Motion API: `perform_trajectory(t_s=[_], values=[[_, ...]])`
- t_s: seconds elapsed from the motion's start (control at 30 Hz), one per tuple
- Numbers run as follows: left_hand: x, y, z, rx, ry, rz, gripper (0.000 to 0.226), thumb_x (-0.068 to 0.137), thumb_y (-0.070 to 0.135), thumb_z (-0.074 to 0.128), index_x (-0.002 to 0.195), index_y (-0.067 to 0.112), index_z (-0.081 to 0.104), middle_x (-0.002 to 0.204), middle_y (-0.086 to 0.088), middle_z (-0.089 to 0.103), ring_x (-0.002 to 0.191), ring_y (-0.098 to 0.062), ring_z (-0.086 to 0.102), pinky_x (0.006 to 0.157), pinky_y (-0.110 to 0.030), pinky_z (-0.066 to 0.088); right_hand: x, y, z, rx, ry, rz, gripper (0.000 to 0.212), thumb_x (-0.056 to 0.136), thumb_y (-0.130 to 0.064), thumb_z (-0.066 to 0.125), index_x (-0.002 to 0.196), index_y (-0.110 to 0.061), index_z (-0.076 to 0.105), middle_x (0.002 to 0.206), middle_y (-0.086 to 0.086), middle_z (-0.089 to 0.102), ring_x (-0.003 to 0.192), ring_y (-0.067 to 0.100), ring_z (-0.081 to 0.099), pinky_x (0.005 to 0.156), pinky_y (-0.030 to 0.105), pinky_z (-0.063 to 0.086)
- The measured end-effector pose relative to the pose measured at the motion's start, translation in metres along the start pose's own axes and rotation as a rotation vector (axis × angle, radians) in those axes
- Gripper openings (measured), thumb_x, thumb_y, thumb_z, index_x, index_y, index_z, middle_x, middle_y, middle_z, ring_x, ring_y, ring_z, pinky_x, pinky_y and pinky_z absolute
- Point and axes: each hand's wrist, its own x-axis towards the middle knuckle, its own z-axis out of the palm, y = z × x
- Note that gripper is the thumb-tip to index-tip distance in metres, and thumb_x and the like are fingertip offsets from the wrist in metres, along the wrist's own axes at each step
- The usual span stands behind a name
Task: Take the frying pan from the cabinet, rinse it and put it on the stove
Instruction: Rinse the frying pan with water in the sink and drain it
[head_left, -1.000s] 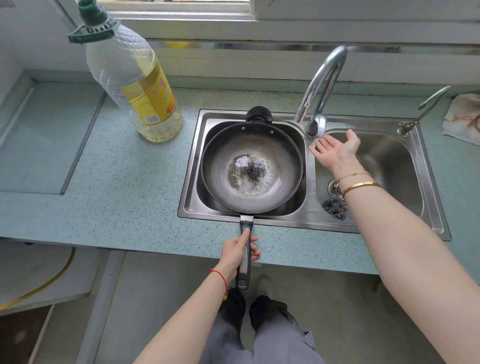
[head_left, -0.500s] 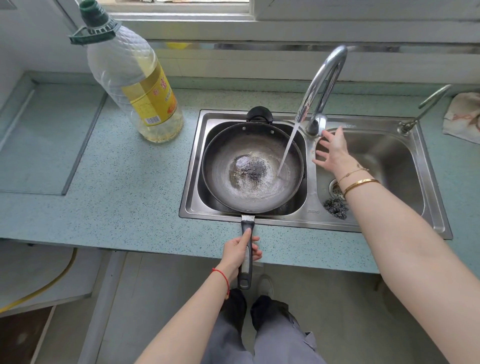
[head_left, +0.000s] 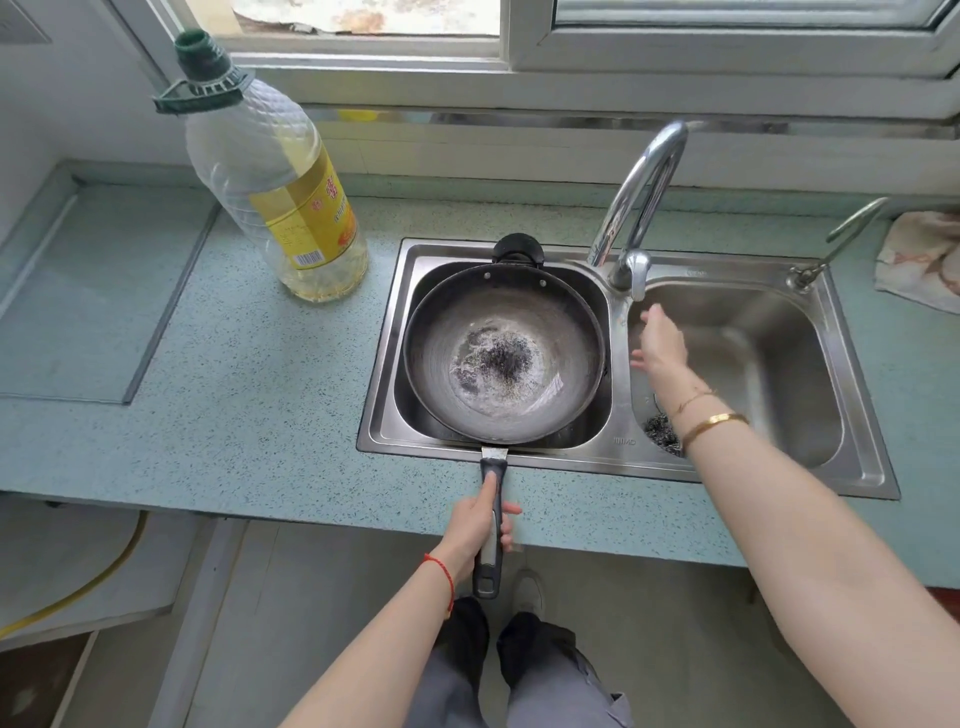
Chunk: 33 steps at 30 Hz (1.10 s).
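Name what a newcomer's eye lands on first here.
The dark frying pan sitting in the left sink basin, its handle gripped by the left hand. Next, the tall oil bottle on the counter left of the sink, and the right hand open beneath the faucet.

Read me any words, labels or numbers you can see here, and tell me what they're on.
Oil bottle yellow label: red characters, a barcode and fine print, all too blurred to read.
Sink front rim: a small stamped brand mark, too small to read.
Nothing else carries text.
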Motion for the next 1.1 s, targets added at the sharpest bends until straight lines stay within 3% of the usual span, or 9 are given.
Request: perform_trajectory(t_s=[0.07,0.13,0.3,0.4,0.53,0.7,0.87,0.97,1.1], values=[[-0.002,0.003,0.004,0.012,0.016,-0.021,0.055,0.096,0.058,0.047,0.078,0.008,0.057,0.046,0.000,0.043,0.038,-0.013,0.041,0.042,-0.023,0.039,-0.010,0.022,0.010,-0.105,-0.040,0.008,0.040,0.095,-0.034,0.040,0.103,-0.004,0.066,0.090,0.017,0.069,0.062,0.025,0.066,0.043,0.023,0.047],[-0.001,0.004,0.006,0.058,0.032,-0.002,0.050,0.092,0.058,0.055,0.070,0.013,0.051,0.045,0.001,0.040,0.038,-0.013,0.038,0.042,-0.022,0.037,-0.034,0.040,0.022,-0.218,-0.212,0.085,0.032,0.096,-0.024,0.043,0.083,-0.002,0.063,0.064,0.012,0.062,0.039,0.016,0.054,0.037,0.018,0.044],[0.001,-0.001,0.006,0.110,0.055,0.043,0.039,0.093,0.033,0.065,0.064,0.015,0.046,0.044,0.003,0.037,0.033,-0.010,0.033,0.037,-0.019,0.031,-0.111,0.070,0.052,-0.486,-0.595,0.092,0.042,0.100,-0.029,0.049,0.099,0.006,0.072,0.093,0.020,0.076,0.060,0.022,0.067,0.054,0.026,0.058],[-0.001,-0.001,0.004,0.120,0.060,0.071,0.035,0.094,0.023,0.063,0.063,0.015,0.048,0.043,0.003,0.036,0.031,-0.008,0.031,0.036,-0.018,0.029,-0.133,0.085,0.077,-0.472,-0.636,0.121,0.045,0.098,-0.035,0.054,0.100,0.008,0.068,0.100,0.022,0.074,0.072,0.028,0.069,0.063,0.031,0.059],[-0.009,0.000,0.003,0.114,0.025,0.094,0.026,0.094,0.024,0.060,0.075,0.007,0.063,0.047,0.002,0.040,0.034,-0.008,0.032,0.037,-0.018,0.030,-0.143,0.105,0.102,-0.353,-0.555,0.178,0.028,0.092,-0.034,0.066,0.074,-0.014,0.057,0.079,0.006,0.062,0.080,0.025,0.065,0.081,0.042,0.061],[-0.018,0.007,0.005,0.073,-0.020,0.083,0.029,0.096,0.023,0.058,0.070,0.010,0.054,0.041,0.007,0.034,0.031,-0.005,0.028,0.035,-0.015,0.026,-0.153,0.106,0.100,-0.141,-0.525,0.246,0.024,0.092,-0.023,0.069,0.075,-0.013,0.057,0.073,0.004,0.061,0.058,0.011,0.055,0.052,0.024,0.050],[-0.027,0.009,0.005,0.058,-0.042,0.114,0.036,0.099,0.024,0.056,0.067,0.016,0.042,0.038,0.008,0.034,0.029,-0.004,0.027,0.034,-0.014,0.024,-0.160,0.116,0.102,-0.081,-0.438,0.178,0.025,0.089,-0.026,0.072,0.076,-0.006,0.064,0.079,0.015,0.064,0.058,0.016,0.054,0.057,0.027,0.046],[-0.029,0.008,0.003,0.085,-0.004,0.176,0.028,0.098,0.021,0.058,0.074,0.015,0.044,0.039,0.005,0.035,0.029,-0.006,0.030,0.035,-0.015,0.028,-0.162,0.115,0.101,0.035,-0.472,0.218,0.026,0.092,-0.021,0.069,0.070,-0.007,0.064,0.073,0.011,0.069,0.056,0.016,0.061,0.053,0.024,0.049],[-0.034,0.010,0.001,0.122,0.097,0.268,0.030,0.095,0.019,0.060,0.071,0.015,0.043,0.039,0.002,0.034,0.029,-0.010,0.031,0.034,-0.017,0.030,-0.168,0.109,0.100,0.160,-0.579,0.231,0.022,0.099,-0.014,0.058,0.085,0.001,0.066,0.057,0.001,0.072,0.050,0.006,0.069,0.046,0.015,0.049]])
